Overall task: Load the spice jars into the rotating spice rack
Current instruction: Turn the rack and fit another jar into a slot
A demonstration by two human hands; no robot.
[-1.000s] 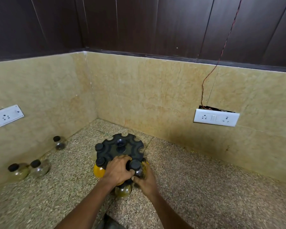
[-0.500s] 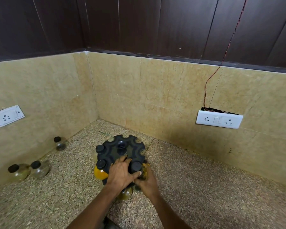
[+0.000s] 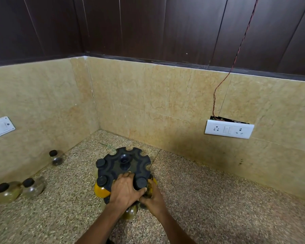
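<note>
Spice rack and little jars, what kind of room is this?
Probably a kitchen counter corner: a speckled stone counter, tan wall tiles with a switch-and-socket plate, and a black spice rack with jars.

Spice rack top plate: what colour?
Black, matte; the spice rack shows best in the head view, the only one.

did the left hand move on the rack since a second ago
Yes. The left hand has slid forward over the spice rack, toward its centre knob; its fingertips now lie nearer the knob, past the capped jar.
</note>
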